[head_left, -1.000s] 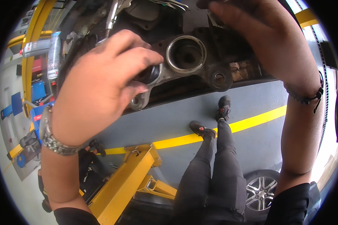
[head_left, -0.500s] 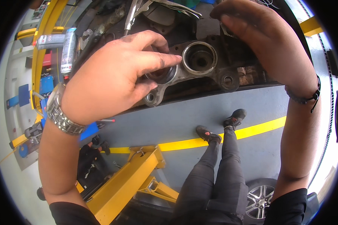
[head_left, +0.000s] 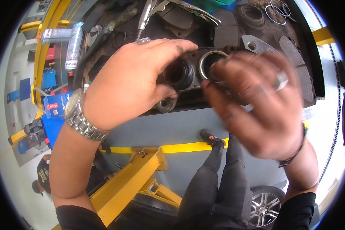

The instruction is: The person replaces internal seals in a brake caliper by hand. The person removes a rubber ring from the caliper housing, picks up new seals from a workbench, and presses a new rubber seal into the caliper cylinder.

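Observation:
A dirty metal brake caliper (head_left: 203,71) with two round bores lies at the front edge of a dark tray (head_left: 303,76). My left hand (head_left: 130,80), with a metal watch at the wrist, pinches a black rubber ring (head_left: 179,74) at the caliper's left bore. The right bore (head_left: 211,60) shows a bright metal rim. My right hand (head_left: 260,103) is blurred and lies over the caliper's right side, with a fingertip at that bore's rim. Its palm side is hidden, so I cannot tell whether it grips anything.
The tray also carries pliers (head_left: 145,15), brake pads (head_left: 226,32), thin rings (head_left: 276,9) and spray cans (head_left: 74,44). Below are my legs (head_left: 218,184), a yellow lift arm (head_left: 130,184), a car wheel (head_left: 262,207), a blue box (head_left: 55,105) and another person (head_left: 42,176) at lower left.
My right hand has swung down from the caliper's upper right onto its right side. My left hand has stayed at the left bore, and the view has shifted up over the tray.

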Available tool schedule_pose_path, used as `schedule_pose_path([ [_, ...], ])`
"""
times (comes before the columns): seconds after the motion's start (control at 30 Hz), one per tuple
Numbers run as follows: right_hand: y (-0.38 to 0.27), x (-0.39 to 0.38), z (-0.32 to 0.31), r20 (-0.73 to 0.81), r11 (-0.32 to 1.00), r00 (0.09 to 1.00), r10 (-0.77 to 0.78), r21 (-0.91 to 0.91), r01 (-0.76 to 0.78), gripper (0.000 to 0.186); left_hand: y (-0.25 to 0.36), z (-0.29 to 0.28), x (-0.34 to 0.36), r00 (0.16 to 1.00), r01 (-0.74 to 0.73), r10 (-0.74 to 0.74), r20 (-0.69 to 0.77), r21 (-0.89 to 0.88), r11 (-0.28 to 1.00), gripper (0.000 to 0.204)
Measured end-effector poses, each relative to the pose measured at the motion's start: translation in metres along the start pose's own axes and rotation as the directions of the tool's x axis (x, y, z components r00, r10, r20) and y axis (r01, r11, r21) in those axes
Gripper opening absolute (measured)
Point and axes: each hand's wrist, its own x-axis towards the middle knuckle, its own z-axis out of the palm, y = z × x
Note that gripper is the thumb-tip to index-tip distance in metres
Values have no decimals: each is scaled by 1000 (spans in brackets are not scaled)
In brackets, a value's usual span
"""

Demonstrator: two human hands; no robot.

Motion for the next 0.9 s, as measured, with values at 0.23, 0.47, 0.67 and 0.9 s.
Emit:
schedule_pose_path([
  [0.23, -11, -4, 31, 50, 996, 999, 12, -86, -8, 41, -17, 17, 1, 989, -87, 68, -128, -150, 985, 69],
  [0.47, -10, -5, 29, 119, 999, 993, 7, -54, 0, 49, -31, 40, -28, 895, -294, 360, -265, 256, 921, 38],
  [0.67, -9, -8, 31, 117, 993, 993, -17, -112, 30, 47, -36, 77, -51, 782, -238, 399, -479, 362, 901, 41],
  [0.9, -13, -7, 30, 160, 995, 987, 24, -104, -7, 39, -44, 91, -50, 725, -262, 405, -557, 321, 910, 34],
])
